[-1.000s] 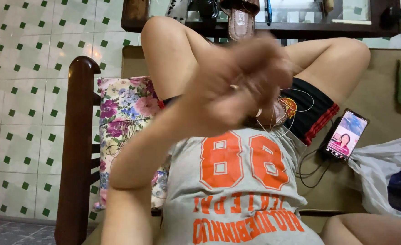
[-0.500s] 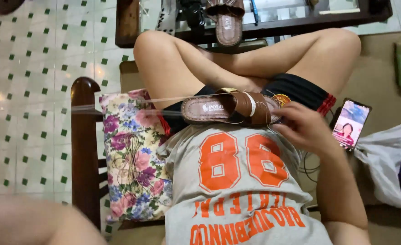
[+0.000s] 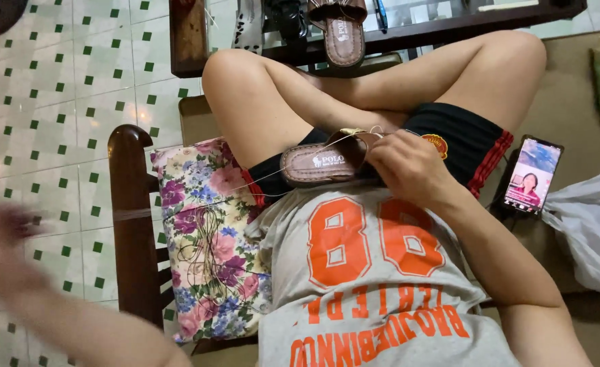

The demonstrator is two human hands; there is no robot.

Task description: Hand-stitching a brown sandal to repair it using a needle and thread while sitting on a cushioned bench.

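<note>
Your right hand (image 3: pixel 409 166) pins the brown leather sandal (image 3: pixel 327 162) flat on your lap, fingers clamped over its strap end. Keep that clamp; the sandal is the anchor for everything. A thin pale thread (image 3: pixel 259 178) leaves the sandal and runs out left of it, across the floral cushion (image 3: pixel 212 231), toward your left hand (image 3: pixel 4 238). That hand is motion-blurred, so I can't tell if it's closed on the thread, though it probably is. Pull straight along the stitch line and stop once the thread is taut. Loose thread loops lie on the cushion below the sandal; don't snag them. A second matching sandal (image 3: pixel 341 30) sits on the dark wooden table (image 3: pixel 191 41) above it.
</note>
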